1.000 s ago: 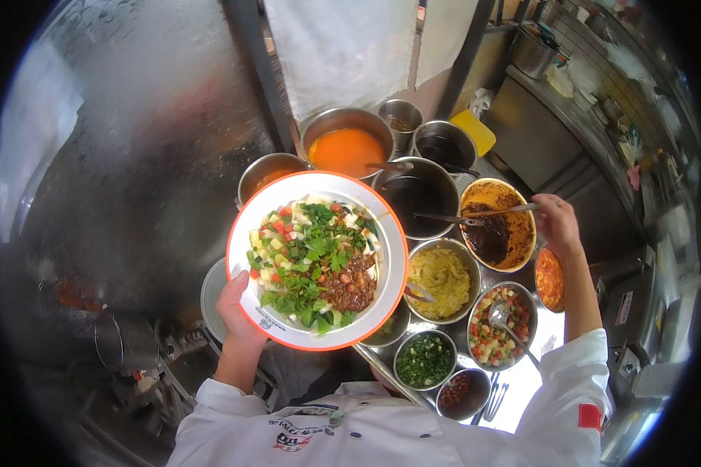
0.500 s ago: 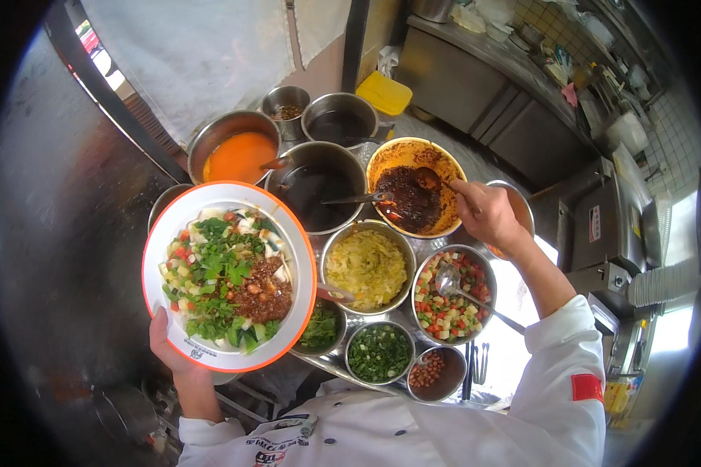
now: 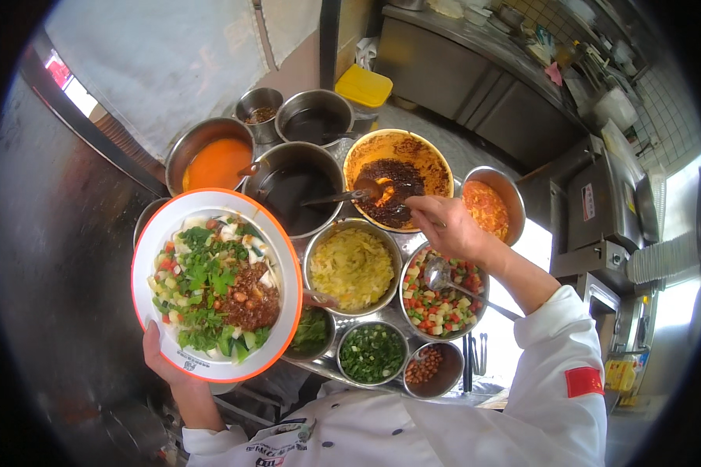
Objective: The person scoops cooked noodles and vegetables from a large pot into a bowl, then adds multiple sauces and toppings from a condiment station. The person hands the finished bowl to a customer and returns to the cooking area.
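Observation:
My left hand (image 3: 170, 359) grips a white bowl (image 3: 159, 342) with an orange rim by its near edge. Inside the bowl lie green herbs (image 3: 210, 268), diced vegetables and a brown sauce with peanuts (image 3: 249, 300). My right hand (image 3: 453, 226) is closed on the handle of a ladle (image 3: 370, 189), over a yellow basin (image 3: 436, 159) of dark red-brown chilli paste (image 3: 397, 173). The ladle's head is near the basin's left side, beside another handle (image 3: 325, 200) that reaches across the pot of dark liquid (image 3: 296, 183).
Steel pots surround my hands: orange sauce (image 3: 218, 163), yellow-green chopped vegetables (image 3: 354, 265), diced vegetables (image 3: 444, 307) with a ladle (image 3: 438, 274), chopped greens (image 3: 372, 354), peanuts (image 3: 424, 366) and a red-orange mixture (image 3: 487, 208). A steel counter (image 3: 436, 66) stands behind.
My right hand and its ladle have moved left and nearer me, and the ladle's head has gone to the basin's left side. The whole view has shifted slightly.

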A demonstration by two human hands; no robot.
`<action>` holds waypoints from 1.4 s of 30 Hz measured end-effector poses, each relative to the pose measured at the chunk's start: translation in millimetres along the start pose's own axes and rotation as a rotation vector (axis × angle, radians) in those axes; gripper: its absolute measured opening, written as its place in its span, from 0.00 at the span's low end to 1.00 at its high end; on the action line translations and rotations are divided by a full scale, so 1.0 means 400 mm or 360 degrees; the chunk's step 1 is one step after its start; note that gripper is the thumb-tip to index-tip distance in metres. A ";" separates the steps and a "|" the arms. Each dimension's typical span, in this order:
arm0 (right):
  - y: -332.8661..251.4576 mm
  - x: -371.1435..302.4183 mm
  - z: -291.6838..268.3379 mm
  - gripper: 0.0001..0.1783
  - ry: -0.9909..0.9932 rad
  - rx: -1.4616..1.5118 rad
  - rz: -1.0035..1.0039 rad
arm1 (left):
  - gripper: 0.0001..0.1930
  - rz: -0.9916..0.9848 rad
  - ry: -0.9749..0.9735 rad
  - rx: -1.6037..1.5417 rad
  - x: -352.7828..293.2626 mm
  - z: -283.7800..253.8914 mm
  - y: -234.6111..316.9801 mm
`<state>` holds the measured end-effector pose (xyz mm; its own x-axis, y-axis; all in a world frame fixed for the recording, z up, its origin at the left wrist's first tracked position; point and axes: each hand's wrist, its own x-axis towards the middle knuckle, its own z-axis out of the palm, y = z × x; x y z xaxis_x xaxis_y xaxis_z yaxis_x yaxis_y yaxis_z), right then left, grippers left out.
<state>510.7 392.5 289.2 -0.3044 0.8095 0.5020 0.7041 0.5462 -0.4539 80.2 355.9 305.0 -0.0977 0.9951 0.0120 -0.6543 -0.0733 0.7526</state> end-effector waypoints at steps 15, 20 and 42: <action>0.009 -0.033 -0.053 0.07 0.0120 -0.0169 0.0150 | 0.29 -0.0017 -0.0026 0.0072 -0.009 0.011 -0.002; -0.012 -0.026 -0.045 0.07 -0.0016 0.0022 0.0406 | 0.29 -0.0022 0.0042 0.0099 -0.012 0.021 -0.003; 0.072 -0.070 -0.056 0.11 0.0681 0.1667 0.1590 | 0.28 -0.0080 -0.0027 0.0055 -0.012 0.065 -0.020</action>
<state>553.9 380.7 278.5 0.3437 0.9092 -0.2350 -0.3163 -0.1235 -0.9406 105.3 353.5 316.2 -0.0526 0.9985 -0.0155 -0.6320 -0.0213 0.7747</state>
